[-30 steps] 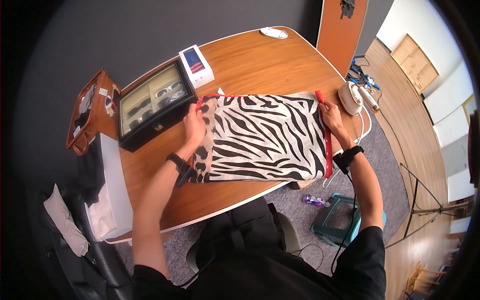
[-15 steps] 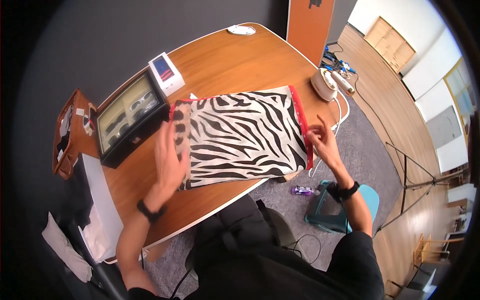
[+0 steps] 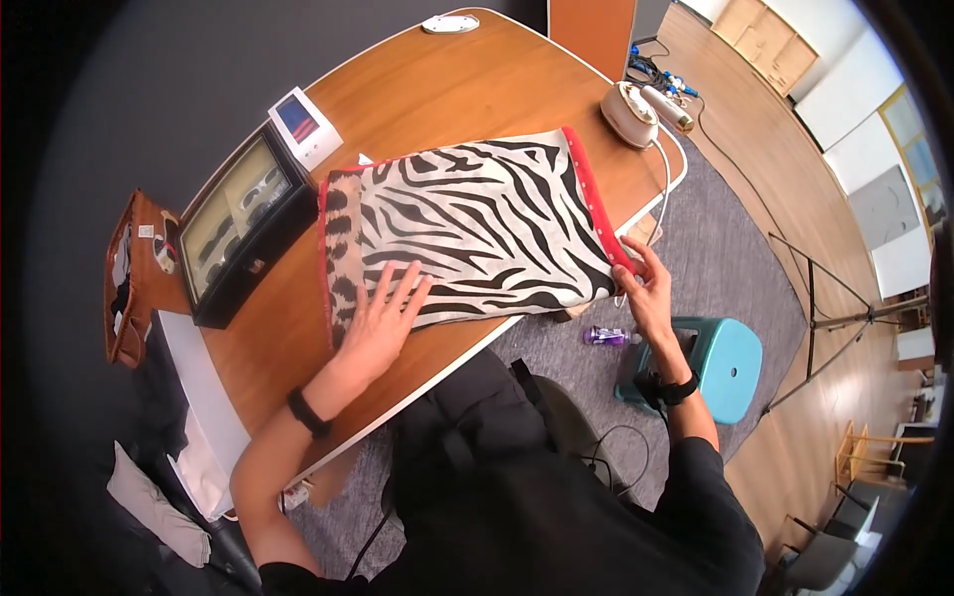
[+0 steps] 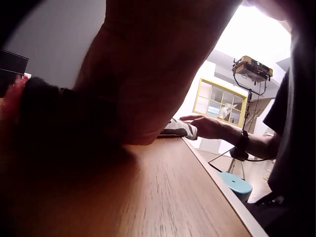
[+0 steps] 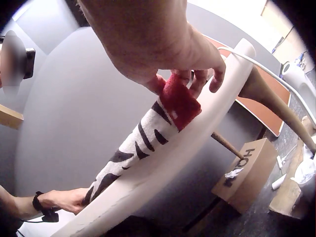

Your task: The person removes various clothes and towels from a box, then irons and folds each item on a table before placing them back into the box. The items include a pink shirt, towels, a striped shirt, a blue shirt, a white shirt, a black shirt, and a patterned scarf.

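Note:
A zebra-print cloth [image 3: 467, 219] with red edging and a leopard-print strip at its left end lies spread near the table's front edge. My left hand [image 3: 378, 328] rests on its lower left part, fingers straight and spread. At the front right corner, my right hand [image 3: 648, 293] pinches the red edge between thumb and fingers. The right wrist view shows the red corner [image 5: 180, 104] at the fingertips of my right hand [image 5: 163, 47]. In the left wrist view my left hand is dark and its fingers are hidden.
A black glasses case [image 3: 248, 214] and a white box [image 3: 304, 127] stand on the left of the table [image 3: 477, 79]. A white device [image 3: 629, 114] with a cord is at the right. Beyond the front edge are a teal stool [image 3: 730, 368] and a purple bottle [image 3: 608, 336].
Both hands let go of the cloth's sides. My left hand came down onto its lower left part, and my right hand moved to the front right corner and took hold there.

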### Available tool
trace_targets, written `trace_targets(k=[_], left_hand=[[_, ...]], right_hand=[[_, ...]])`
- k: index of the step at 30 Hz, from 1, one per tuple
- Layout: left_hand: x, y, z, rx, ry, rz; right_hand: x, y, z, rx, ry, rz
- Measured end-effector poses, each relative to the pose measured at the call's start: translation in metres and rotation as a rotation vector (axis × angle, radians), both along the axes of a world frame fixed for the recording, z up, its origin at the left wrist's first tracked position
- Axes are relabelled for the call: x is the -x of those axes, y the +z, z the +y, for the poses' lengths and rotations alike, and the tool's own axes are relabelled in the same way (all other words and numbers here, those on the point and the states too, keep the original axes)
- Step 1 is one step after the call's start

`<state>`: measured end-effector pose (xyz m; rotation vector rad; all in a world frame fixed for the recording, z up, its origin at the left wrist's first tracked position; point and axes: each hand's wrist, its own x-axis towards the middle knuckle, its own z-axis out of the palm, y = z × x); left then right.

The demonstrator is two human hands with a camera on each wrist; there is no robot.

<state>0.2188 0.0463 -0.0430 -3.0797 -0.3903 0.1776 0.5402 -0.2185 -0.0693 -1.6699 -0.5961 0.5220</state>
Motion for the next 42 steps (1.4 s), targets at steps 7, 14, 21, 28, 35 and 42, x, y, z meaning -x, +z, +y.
trace_targets(k=[7, 14, 21, 28, 35, 42], left_hand=[[0.020, 0.019, 0.001, 0.046, 0.060, 0.077], [0.008, 0.038, -0.041, 0.239, -0.077, -0.177], [-0.036, 0.004, -0.086, 0.124, -0.239, -0.086], [-0.034, -0.003, -0.083, 0.014, -0.248, -0.074], [-0.062, -0.003, -0.098, -0.027, -0.300, -0.385], [-0.057, -0.029, -0.119, -0.048, -0.363, -0.361]], right_hand=[[-0.004, -0.015, -0.022, -0.067, 0.034, 0.160], [0.022, -0.045, -0.025, -0.014, 0.112, 0.264], [0.029, -0.044, -0.024, -0.001, 0.100, 0.410], [0.044, -0.024, -0.038, -0.025, 0.097, 0.407], [0.058, 0.007, -0.037, 0.002, 0.333, 0.448], [0.080, 0.000, -0.068, 0.234, 0.763, 0.309]])
